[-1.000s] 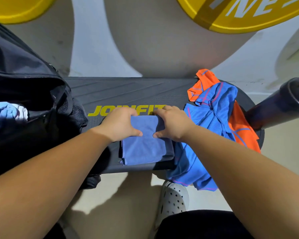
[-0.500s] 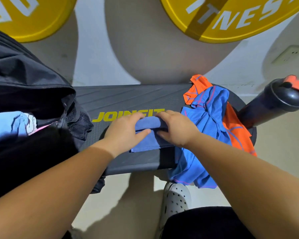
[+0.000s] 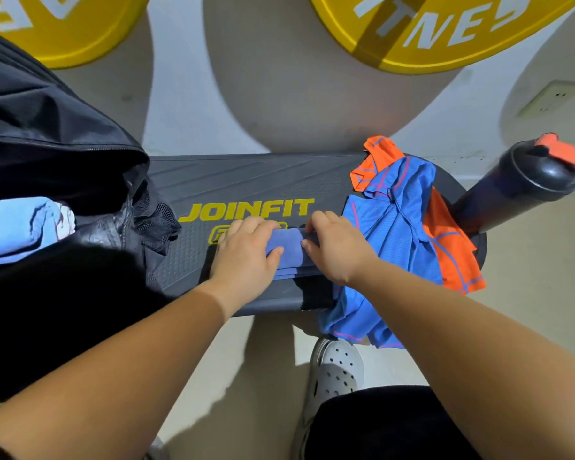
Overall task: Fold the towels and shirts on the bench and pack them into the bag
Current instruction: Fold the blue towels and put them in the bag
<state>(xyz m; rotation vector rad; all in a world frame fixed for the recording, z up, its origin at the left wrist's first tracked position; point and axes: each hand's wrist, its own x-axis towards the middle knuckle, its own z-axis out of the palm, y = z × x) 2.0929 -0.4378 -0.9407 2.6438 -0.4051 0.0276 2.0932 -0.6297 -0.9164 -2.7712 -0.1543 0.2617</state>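
Both ends of the folded towel (image 3: 291,248), on the surface (image 3: 246,180) just below the JOINFIT logo (image 3: 246,210), are gripped by the curled left hand (image 3: 243,258) and right hand (image 3: 338,250), presumably so the fold is kept.

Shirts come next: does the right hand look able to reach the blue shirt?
Probably yes. The right hand grips the folded towel right beside the blue shirt, nothing between them; it must first release the towel.

Left hand (image 3: 243,257) and right hand (image 3: 337,249) bare, the person wears a white perforated clog (image 3: 337,370) and black legwear (image 3: 389,423).
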